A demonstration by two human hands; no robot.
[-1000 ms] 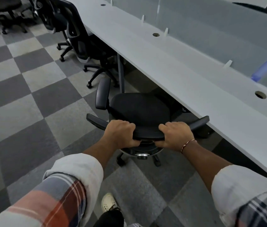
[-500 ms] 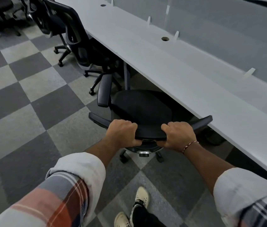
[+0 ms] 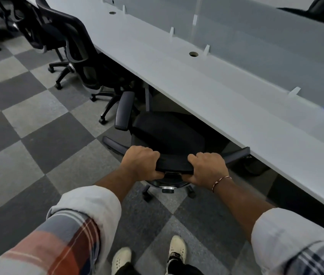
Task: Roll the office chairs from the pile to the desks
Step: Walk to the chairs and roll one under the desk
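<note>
Pushed chair (image 3: 169,132) closer in since a second ago; tucked seat front under counter (image 3: 177,72) edge, beside parked chair (image 3: 81,56); still gripping backrest (image 3: 174,165) top with left hand (image 3: 140,165) and right hand (image 3: 208,167), fingers (image 3: 151,153) curled round it; nearly docked, likely needs one short push more.

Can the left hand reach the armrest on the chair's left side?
Probably yes. The left hand grips the back edge of the chair, and the left armrest lies just ahead of it with nothing between; it would need to let go first.
</note>
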